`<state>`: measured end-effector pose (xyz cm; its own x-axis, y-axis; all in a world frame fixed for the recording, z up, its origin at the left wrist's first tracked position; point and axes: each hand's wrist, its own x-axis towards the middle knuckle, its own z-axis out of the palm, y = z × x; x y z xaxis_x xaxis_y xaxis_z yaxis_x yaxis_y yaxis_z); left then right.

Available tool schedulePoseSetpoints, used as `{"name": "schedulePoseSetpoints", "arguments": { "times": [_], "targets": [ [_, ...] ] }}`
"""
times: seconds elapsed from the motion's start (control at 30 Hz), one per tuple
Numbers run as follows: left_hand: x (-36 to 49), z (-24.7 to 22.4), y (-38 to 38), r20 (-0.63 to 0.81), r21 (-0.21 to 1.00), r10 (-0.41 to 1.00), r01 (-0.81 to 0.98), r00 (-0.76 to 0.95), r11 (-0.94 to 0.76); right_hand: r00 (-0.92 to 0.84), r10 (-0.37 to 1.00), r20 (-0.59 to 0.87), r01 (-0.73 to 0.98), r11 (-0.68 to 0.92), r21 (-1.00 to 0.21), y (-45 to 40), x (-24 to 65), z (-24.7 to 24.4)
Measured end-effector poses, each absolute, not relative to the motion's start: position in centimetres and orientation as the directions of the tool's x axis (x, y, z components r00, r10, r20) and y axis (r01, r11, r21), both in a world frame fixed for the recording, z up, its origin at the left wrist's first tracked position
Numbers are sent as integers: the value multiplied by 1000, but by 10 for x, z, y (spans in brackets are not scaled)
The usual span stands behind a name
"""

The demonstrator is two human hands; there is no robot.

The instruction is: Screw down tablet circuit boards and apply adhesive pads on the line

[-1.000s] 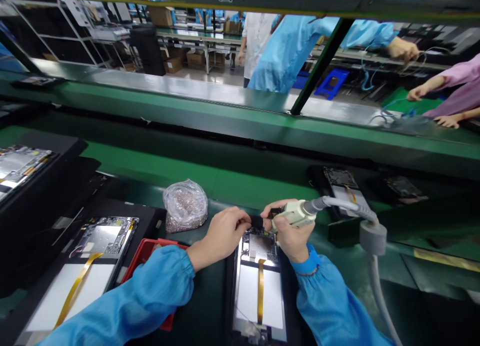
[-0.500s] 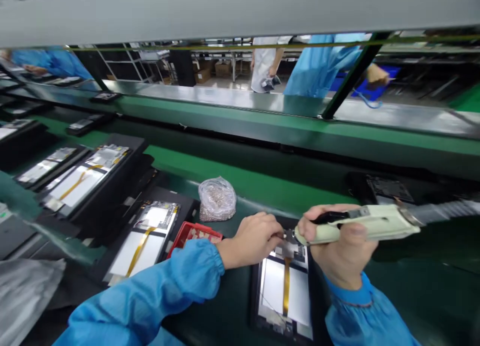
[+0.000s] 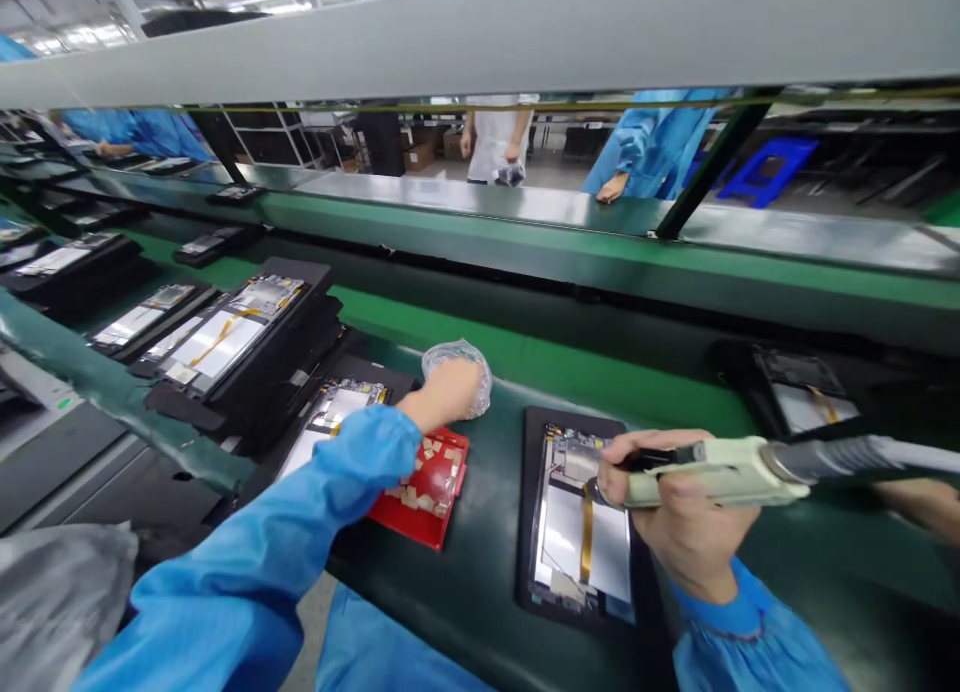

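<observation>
My left hand [image 3: 448, 387] reaches into a clear plastic bag [image 3: 485, 380] that held small metal parts a moment ago; its fingers are hidden. In my right hand [image 3: 686, 522] is a cream-coloured electric screwdriver [image 3: 720, 470], lying nearly level with its front end pointing left. That end is over the upper right part of an opened tablet [image 3: 559, 532], whose circuit board, silvery battery area and orange ribbon cable show. Below my left wrist sits a red tray [image 3: 409, 522] with several small pale pieces in it.
Stacks of opened tablets on black trays [image 3: 217, 337] stand at the left. Another opened tablet [image 3: 810, 402] lies at the right, near a blurred hand [image 3: 922, 502] of another person. A green conveyor belt [image 3: 525, 347] runs behind. Further people stand beyond the metal ledge [image 3: 465, 194].
My left hand has left the tablet and moved left into the plastic bag. My right hand still holds the screwdriver near the tablet. A hand has appeared at the right edge.
</observation>
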<state>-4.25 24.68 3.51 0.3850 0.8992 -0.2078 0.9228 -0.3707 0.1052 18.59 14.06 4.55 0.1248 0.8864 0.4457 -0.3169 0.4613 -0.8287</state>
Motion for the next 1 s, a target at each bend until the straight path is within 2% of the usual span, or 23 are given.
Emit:
{"name": "schedulePoseSetpoints", "arguments": {
  "times": [0.13, 0.37, 0.63, 1.0],
  "targets": [
    [-67, 14, 285, -277, 19, 916, 954, 291, -298, 161, 886, 435, -302, 464, -833, 111, 197, 43],
    [-77, -7, 294, -322, 42, 896, 950, 306, -309, 57, 937, 345, -246, 348, -904, 47, 201, 21],
    [-82, -12, 290, -229, 65, 949, 976, 217, -208, 75, 940, 333, -230, 341, -911, 23, 196, 0],
    [-88, -11, 287, -123, 195, 981, 973, 148, -122, 93, 936, 340, -196, 352, -915, 23, 191, -9]
  ]
}}
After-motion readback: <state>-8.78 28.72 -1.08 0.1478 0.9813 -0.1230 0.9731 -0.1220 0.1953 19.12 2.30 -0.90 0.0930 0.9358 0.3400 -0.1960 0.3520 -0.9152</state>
